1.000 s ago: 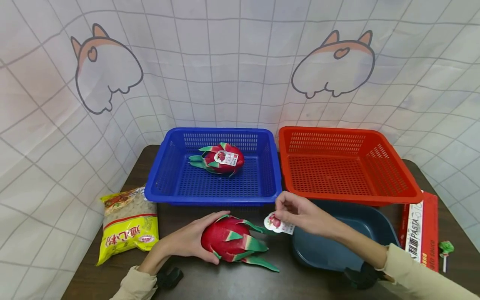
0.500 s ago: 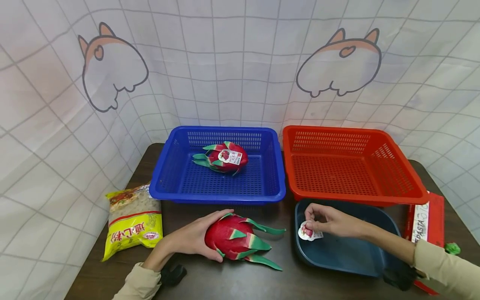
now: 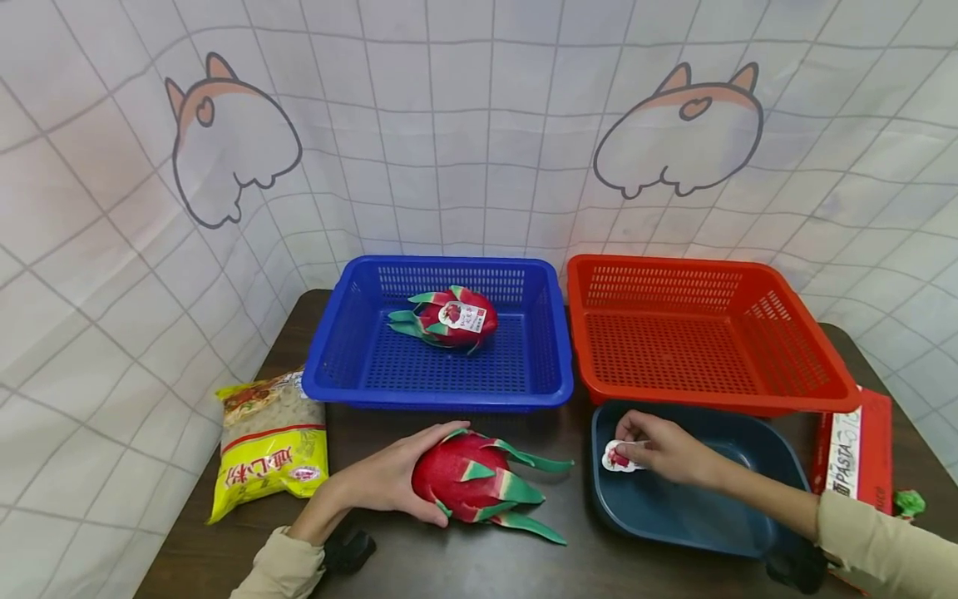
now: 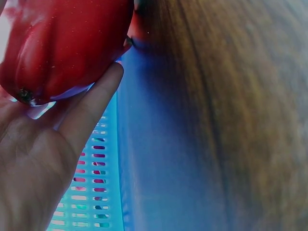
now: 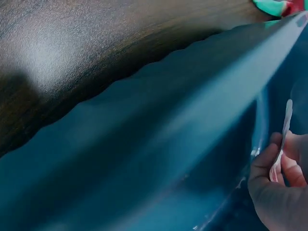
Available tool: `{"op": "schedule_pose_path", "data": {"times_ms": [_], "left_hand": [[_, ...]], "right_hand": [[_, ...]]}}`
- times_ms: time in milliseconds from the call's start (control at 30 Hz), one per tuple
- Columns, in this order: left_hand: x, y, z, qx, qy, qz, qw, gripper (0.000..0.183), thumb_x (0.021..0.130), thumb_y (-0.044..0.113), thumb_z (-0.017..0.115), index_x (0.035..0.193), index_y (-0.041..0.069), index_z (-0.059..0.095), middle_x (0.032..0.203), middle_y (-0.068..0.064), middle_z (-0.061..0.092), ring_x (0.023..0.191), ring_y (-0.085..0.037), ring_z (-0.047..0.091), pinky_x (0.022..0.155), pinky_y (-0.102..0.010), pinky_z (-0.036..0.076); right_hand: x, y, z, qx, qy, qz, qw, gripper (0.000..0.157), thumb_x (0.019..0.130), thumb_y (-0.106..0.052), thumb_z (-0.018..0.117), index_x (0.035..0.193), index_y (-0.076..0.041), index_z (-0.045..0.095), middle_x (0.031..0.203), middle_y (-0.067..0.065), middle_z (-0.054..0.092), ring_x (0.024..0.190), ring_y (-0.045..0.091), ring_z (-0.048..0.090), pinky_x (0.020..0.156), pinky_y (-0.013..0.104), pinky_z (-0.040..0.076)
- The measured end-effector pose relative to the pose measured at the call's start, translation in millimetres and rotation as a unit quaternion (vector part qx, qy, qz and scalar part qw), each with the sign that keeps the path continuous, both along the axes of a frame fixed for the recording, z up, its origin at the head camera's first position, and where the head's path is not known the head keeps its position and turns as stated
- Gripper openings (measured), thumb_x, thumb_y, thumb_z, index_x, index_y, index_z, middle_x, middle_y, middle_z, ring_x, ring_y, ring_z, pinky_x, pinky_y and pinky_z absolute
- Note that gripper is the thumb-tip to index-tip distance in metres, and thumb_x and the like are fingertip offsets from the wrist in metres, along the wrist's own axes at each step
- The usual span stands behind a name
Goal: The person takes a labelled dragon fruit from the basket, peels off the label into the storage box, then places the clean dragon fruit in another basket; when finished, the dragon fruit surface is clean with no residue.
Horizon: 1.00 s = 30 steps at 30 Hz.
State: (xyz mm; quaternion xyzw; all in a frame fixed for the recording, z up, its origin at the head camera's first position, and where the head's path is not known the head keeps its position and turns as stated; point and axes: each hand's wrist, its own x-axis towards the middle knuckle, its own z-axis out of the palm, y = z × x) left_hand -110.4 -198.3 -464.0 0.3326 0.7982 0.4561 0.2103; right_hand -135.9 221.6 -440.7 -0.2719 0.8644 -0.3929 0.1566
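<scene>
My left hand [image 3: 394, 478] holds a red dragon fruit [image 3: 462, 474] by its rounded end, thumb on the near side and fingers on the far side. Its green-tipped leaves point right over the table. In the left wrist view the fruit's red skin [image 4: 72, 43] lies against my fingers [image 4: 96, 103]. Between thumb and fingertips my right hand [image 3: 666, 449] pinches a white label [image 3: 618, 456] with a dragon fruit picture, inside the dark blue tub [image 3: 696, 520]. The right wrist view shows this label [image 5: 284, 132] edge-on.
Behind stand a blue basket [image 3: 437, 399] with another labelled dragon fruit [image 3: 479, 329] in it and a red basket [image 3: 718, 398]. A yellow pasta bag [image 3: 273, 466] lies left. A red pasta box [image 3: 871, 449] and a green-wrapped lollipop [image 3: 908, 503] lie right.
My right hand has carried the label rightward, from beside the fruit's leaves into the dark blue tub. My left hand keeps its hold on the dragon fruit. The head view has shifted slightly.
</scene>
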Motion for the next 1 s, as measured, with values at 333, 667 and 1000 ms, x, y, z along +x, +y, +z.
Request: {"op": "schedule_pose_path", "data": {"times_ms": [333, 667, 1000], "left_hand": [[0.1, 0, -0.3, -0.005, 0.002, 0.003, 1.0000, 0.097, 0.075, 0.041, 0.081, 0.152, 0.030, 0.023, 0.148, 0.005, 0.038, 0.131, -0.022, 0.043, 0.092, -0.025, 0.053], [0.6, 1, -0.3, -0.001, -0.001, -0.004, 1.0000, 0.097, 0.077, 0.040, 0.080, 0.153, 0.026, 0.022, 0.149, 0.000, 0.039, 0.130, -0.025, 0.044, 0.092, -0.025, 0.053], [1.0, 1, 0.3, -0.002, -0.006, -0.001, 1.0000, 0.097, 0.076, 0.040, 0.081, 0.152, 0.028, 0.022, 0.148, 0.004, 0.038, 0.130, -0.023, 0.043, 0.092, -0.025, 0.053]], "right_hand": [[-9.0, -2, -0.7, 0.085, 0.096, 0.022, 0.991, 0.007, 0.089, -0.009, 0.067, 0.095, -0.005, 0.066, 0.086, -0.001, 0.067, 0.076, 0.002, 0.058, 0.065, 0.021, 0.051], [-12.5, -5, 0.8, 0.132, 0.151, 0.077, 0.977, 0.013, 0.086, -0.001, 0.067, 0.098, -0.002, 0.067, 0.091, 0.005, 0.069, 0.081, 0.008, 0.061, 0.071, 0.027, 0.055], [-11.9, -10, 3.2, 0.154, 0.173, 0.078, 0.970, 0.015, 0.083, 0.000, 0.070, 0.098, -0.001, 0.068, 0.090, 0.006, 0.067, 0.080, 0.014, 0.063, 0.069, 0.028, 0.055]]}}
